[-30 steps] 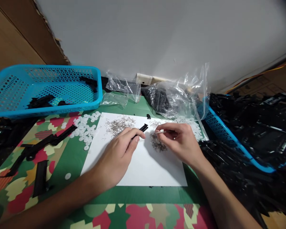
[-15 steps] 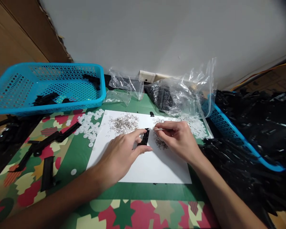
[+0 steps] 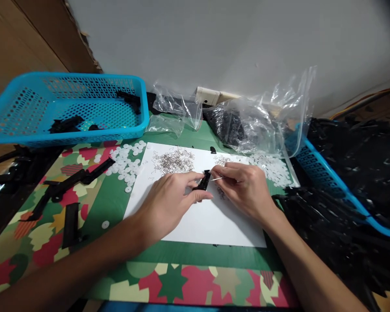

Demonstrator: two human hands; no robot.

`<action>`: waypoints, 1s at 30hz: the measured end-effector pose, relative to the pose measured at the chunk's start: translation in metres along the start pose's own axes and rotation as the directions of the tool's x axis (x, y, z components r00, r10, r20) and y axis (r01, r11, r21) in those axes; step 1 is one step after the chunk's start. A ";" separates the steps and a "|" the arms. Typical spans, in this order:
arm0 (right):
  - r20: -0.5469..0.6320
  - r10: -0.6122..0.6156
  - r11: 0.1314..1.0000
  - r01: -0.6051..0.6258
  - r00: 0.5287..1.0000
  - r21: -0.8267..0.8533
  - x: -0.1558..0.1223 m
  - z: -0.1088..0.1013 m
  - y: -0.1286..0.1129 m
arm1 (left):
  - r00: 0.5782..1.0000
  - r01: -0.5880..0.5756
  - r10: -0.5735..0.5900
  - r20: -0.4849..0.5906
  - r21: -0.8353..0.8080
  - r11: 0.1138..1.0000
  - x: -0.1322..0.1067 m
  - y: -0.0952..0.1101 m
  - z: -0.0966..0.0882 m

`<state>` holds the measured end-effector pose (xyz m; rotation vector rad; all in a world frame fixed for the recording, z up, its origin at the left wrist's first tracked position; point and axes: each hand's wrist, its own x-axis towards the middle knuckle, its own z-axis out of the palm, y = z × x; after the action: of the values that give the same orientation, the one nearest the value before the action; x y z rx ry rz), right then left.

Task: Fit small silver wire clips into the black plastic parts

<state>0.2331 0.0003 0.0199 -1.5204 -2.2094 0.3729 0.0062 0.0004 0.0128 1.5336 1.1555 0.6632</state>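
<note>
My left hand (image 3: 169, 201) pinches a small black plastic part (image 3: 204, 181) between thumb and fingers, tilted above a white sheet of paper (image 3: 195, 227). My right hand (image 3: 248, 186) is closed on a thin silvery metal pin-like tool (image 3: 217, 178). Its tip reaches to the side of the black part; whether they touch I cannot tell. Behind my left hand lies a pile of tiny bent wire springs (image 3: 175, 161). A smaller group of similar wire pieces (image 3: 222, 160) is partly hidden by my right hand.
White plastic discs (image 3: 125, 167) lie left of the paper, with more white discs (image 3: 273, 169) at right. A blue basket (image 3: 146, 106) holds black parts. Toy-gun-like black pieces (image 3: 71, 182) rest at left. Clear bags (image 3: 263, 125) stand behind; black parts (image 3: 328, 234) heap up at right.
The tool in my right hand has come up to the black part, which now leans more to the right. The whole view has shifted slightly.
</note>
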 end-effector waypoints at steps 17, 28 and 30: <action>-0.054 0.021 0.994 -0.015 0.998 0.109 -0.004 0.004 -0.002 | 0.991 -0.124 0.120 0.059 0.073 0.990 0.001 0.005 -0.003; -0.079 -0.067 0.988 0.055 0.995 -0.148 -0.008 0.008 0.001 | 0.988 -0.122 0.086 0.125 0.315 0.941 0.001 0.016 -0.007; -0.081 -0.079 0.983 0.064 0.994 -0.173 -0.008 0.009 0.002 | 0.988 -0.123 0.085 0.130 0.321 0.939 0.001 0.016 -0.008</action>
<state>0.2328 -0.0061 0.0097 -1.5068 -2.2685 0.0945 0.0051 0.0045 0.0303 1.9005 1.1435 0.4590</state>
